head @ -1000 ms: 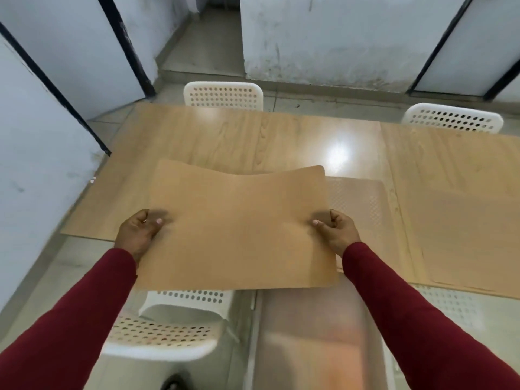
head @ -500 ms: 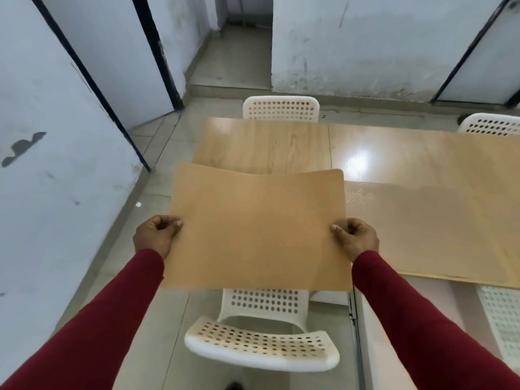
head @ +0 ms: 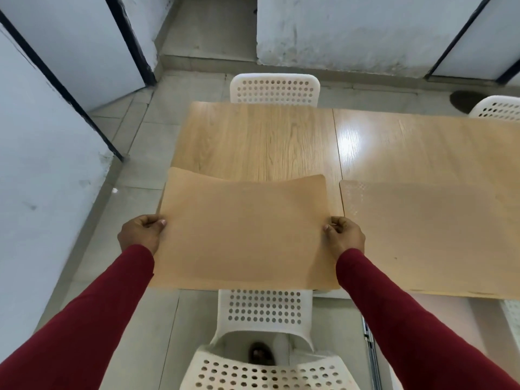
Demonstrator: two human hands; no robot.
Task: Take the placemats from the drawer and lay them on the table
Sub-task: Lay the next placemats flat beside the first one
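The left hand (head: pixel 140 233) pinches the left edge of a placemat (head: pixel 244 235), its fingers (head: pixel 157 223) curled over the top face with the thumb presumably beneath, though that is hidden. The right hand (head: pixel 344 235) grips the opposite edge the same way, fingers (head: pixel 330 225) folded onto the mat's right margin. Both hands sit at about mid-height of the short sides, so the mat spans the gap between them, sagging slightly in the middle, its far edge curling upward.

The mat is held above the near left end of the worktop (head: pixel 261 139), overhanging the near rim and the white chair (head: pixel 266 311) tucked below. It appears not yet to rest flat on the surface.

Just to the right, a second placemat (head: pixel 422 235) lies flat on the worktop, its left edge close beside the held mat's right edge. At least one mat is therefore laid; this one remains to be lowered and squared. The drawer is out of view, so whether more mats remain cannot be judged.
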